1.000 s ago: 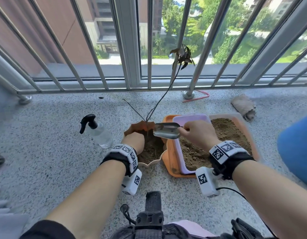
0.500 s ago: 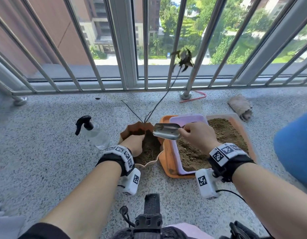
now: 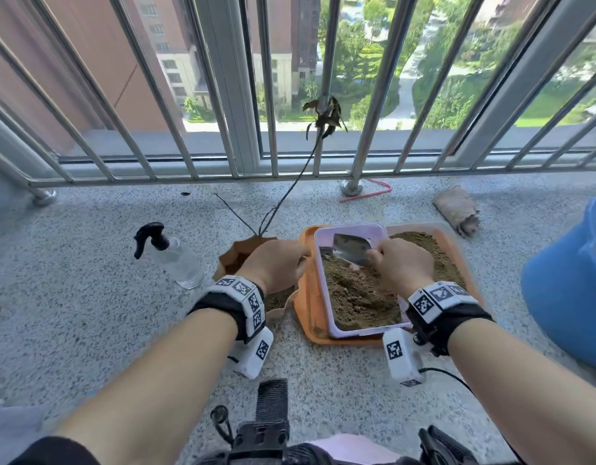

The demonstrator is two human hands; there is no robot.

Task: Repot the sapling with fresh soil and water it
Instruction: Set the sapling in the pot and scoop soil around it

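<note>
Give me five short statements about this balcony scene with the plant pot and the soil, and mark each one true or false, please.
1. The right hand holds a metal trowel over the lilac plastic tub of brown soil. True.
2. The clear spray bottle with a black trigger head stands to the right of the orange tray. False: it lies to the left of the terracotta pot.
3. The left hand is at the terracotta pot. True.
4. The thin sapling leans toward the metal railing. True.
5. The sapling has fresh green leaves. False: its few leaves are dark and wilted.
</note>
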